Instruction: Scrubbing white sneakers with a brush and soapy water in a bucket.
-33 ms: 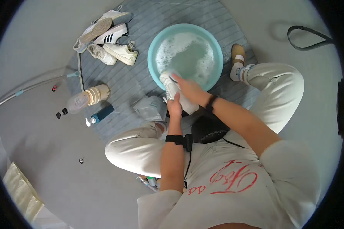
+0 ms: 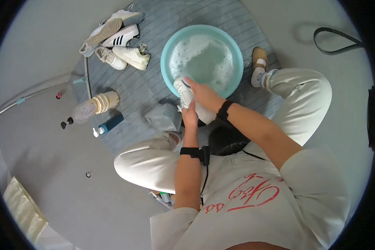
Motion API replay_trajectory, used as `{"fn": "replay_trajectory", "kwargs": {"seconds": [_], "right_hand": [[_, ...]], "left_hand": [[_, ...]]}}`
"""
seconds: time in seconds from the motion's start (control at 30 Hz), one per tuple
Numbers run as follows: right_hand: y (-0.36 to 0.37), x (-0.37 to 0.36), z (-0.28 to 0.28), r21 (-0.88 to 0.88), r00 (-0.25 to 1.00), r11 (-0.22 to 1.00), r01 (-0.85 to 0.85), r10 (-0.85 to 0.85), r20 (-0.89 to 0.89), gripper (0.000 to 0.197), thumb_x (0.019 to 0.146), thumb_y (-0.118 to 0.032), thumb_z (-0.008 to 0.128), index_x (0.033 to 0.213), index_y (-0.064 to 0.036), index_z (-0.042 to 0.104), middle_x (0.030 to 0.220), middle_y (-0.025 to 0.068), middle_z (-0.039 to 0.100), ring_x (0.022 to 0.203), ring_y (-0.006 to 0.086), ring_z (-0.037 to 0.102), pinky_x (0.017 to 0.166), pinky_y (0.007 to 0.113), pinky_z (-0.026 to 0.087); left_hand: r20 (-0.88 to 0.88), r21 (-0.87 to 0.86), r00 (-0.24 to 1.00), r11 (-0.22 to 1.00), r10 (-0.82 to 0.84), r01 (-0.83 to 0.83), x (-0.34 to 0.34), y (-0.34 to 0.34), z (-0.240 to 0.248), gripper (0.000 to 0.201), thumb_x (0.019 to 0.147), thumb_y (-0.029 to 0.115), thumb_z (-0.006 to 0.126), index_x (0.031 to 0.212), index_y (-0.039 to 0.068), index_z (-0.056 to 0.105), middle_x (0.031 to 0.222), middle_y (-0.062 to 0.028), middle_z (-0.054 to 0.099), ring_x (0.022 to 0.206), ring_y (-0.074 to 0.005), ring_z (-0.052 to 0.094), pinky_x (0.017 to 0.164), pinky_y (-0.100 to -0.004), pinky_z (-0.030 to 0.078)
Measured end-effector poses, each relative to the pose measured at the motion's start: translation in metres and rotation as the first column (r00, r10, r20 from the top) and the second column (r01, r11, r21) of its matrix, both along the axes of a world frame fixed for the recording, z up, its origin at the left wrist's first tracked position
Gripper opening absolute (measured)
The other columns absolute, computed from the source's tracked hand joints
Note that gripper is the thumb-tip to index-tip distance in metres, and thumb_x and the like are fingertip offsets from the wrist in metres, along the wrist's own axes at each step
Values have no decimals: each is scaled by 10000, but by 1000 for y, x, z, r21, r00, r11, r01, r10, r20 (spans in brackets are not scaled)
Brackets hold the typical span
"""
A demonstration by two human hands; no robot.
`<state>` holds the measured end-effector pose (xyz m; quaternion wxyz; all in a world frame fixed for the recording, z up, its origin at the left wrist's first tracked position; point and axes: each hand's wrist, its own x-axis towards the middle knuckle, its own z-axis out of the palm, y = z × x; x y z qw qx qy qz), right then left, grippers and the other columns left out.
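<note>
A white lace-up sneaker (image 2: 183,92) is held over the near-left rim of a light-blue basin (image 2: 165,68), toe toward the water. My left hand (image 2: 190,116) grips its side near the laces. My right hand (image 2: 206,96) is closed round a small, flat, grey-blue-edged thing (image 2: 186,83), pressed against the sneaker's toe; the fingers hide most of it. The sneaker's heel lies partly beneath my right hand. Cloudy water with white foam (image 2: 202,46) fills the basin.
Several sneakers (image 2: 125,39) lie piled at the far left. Left of me are stacked cream cups (image 2: 107,102), a clear pump bottle (image 2: 84,111), a blue bottle (image 2: 111,123) and a clear plastic bag (image 2: 163,117). A dark strap loop (image 2: 335,51) lies at the far right.
My right hand and wrist have shifted slightly to the left over the sneaker. My left hand keeps its hold in the same place.
</note>
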<state>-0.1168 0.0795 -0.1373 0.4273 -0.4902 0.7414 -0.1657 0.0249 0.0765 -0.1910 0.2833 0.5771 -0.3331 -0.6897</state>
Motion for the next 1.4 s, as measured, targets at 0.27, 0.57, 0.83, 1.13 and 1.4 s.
{"fn": "replay_trajectory", "kwargs": {"seconds": [0.27,0.57,0.83,1.13,1.4], "right_hand": [[18,10,1,89,998,996,28,-33,57,542,924,-108,435,1455,-197,384,1123,277,617,989,410,635,840,473,501],[36,20,12,142,1000,990,6,-9,18,512,951,-146,417,1454,-233,380,1064,266,639,963,409,641,836,469,498],[-34,-64,-103,-225,973,946,231,-225,56,428,987,-204,436,1404,-109,449,1282,212,571,1152,403,550,986,442,427],[14,-123,-179,80,938,948,307,-287,-193,409,913,-122,464,1296,12,509,998,255,652,831,402,645,726,468,513],[13,-36,-121,468,484,778,420,-628,609,392,963,-175,509,1346,-102,543,718,95,612,549,213,570,518,358,454]], "left_hand": [[234,-72,965,987,-122,142,0,-5,2,366,924,185,585,1200,-54,600,1102,-140,666,965,-208,631,857,-339,476],[189,235,980,972,-58,12,5,-15,17,330,939,183,572,1170,-47,618,1062,-106,668,931,-187,625,819,-316,477],[136,10,979,988,-154,154,6,-8,-3,406,928,176,599,1268,-41,553,1204,-112,622,1050,-205,602,897,-332,458],[65,126,996,990,-65,57,23,-24,10,396,917,166,596,1248,-49,562,1156,-137,645,1000,-235,637,861,-353,495],[107,233,984,966,-141,113,10,-66,0,446,903,168,597,1246,-108,526,1130,-188,644,955,-288,659,824,-385,519]]}}
